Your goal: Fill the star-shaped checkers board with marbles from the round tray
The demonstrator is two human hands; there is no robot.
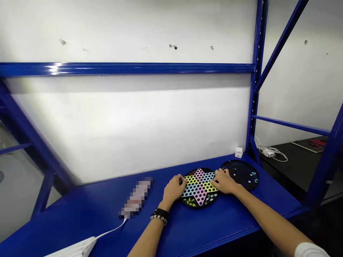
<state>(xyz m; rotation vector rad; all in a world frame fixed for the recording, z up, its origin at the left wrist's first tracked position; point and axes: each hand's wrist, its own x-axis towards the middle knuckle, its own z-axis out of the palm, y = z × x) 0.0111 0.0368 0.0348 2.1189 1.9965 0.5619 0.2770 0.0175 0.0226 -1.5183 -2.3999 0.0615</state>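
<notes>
A Chinese checkers board (199, 184), star-shaped with pink, yellow and blue points full of black holes, lies over a round black tray (201, 207). Green marbles (190, 201) and pale marbles (211, 198) show in the tray's front compartments. At the board's left edge, my left hand (175, 187) is curled with thumb and fingers close together at the rim. My right hand (224, 181) grips the opposite edge, fingers bent over it. Fingertips of both hands are partly hidden. Just right of the tray lies a round black lid (241, 171) with small bluish and white spots or pieces.
The blue tabletop (107, 200) backs onto a white wall, framed by blue metal posts and a crossbar (134, 69). A blurred-out slab with a white cable (111, 232) lies left. White chargers (239, 152) stand at the back right. Beyond the post is a black table (289, 160).
</notes>
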